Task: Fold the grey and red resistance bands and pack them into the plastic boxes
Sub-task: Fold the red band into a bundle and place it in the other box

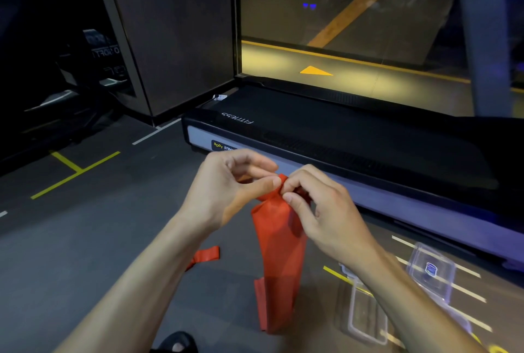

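**Red band half-folded, boxes still waiting**

I am sitting beside the treadmill [354, 137], working over the dark gym floor [85, 239]. I am holding the red resistance band [279, 253] up in front of me; it is hanging doubled from my fingers, its tail [205, 255] trailing on the floor to my left. My left hand [226, 191] is pinching the top fold between thumb and forefinger, and my right hand [320, 211] is gripping the same bunched end with curled fingers. The clear plastic boxes [431, 270] are lying on the floor at my right, with no band showing in them. I am not seeing the grey band anywhere, so I judge the folding to be underway and the packing not yet started.
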The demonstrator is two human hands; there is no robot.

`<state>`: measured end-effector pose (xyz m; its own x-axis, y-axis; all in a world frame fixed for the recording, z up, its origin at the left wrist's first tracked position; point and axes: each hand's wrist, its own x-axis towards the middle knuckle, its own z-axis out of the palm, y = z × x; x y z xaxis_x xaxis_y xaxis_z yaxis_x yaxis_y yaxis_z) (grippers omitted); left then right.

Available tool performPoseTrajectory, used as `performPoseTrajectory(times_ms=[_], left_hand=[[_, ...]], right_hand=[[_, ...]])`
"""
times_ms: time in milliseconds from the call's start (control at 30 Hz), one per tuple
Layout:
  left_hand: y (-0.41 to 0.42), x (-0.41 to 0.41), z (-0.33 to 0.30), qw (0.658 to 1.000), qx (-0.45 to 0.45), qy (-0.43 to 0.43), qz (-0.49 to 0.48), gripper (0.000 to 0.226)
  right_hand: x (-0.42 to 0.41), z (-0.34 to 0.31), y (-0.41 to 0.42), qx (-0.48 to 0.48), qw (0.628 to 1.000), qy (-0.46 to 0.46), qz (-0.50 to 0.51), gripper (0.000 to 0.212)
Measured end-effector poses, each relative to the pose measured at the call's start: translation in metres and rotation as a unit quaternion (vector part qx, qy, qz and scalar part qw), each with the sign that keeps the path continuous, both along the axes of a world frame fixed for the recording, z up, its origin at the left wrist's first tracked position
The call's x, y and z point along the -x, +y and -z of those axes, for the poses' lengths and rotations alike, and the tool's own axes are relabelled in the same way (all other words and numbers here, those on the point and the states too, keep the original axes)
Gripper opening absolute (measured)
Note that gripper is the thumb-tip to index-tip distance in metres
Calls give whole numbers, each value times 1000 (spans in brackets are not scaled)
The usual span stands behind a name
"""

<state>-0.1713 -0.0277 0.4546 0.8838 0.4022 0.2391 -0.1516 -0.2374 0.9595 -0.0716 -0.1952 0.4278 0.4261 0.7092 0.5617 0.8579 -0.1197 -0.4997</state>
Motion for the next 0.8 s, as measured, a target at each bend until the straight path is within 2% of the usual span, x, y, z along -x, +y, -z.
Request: performPoseTrajectory(times_ms=[367, 500, 633, 800], left_hand=[[3, 1, -1, 1000, -4, 0, -11, 17], [16, 0, -3, 999, -25, 37, 0, 18], [38, 2, -5, 989, -104, 104, 13, 18], [35, 1, -9, 991, -73, 96, 63, 21]], right_hand=[[-2, 1, -1, -7, 1000, 22, -18, 12], [-7, 6, -3, -16, 992, 111, -51, 13], [-19, 2, -13, -54, 977, 197, -68, 11], [-2, -14, -15, -38, 973, 197, -113, 4]])
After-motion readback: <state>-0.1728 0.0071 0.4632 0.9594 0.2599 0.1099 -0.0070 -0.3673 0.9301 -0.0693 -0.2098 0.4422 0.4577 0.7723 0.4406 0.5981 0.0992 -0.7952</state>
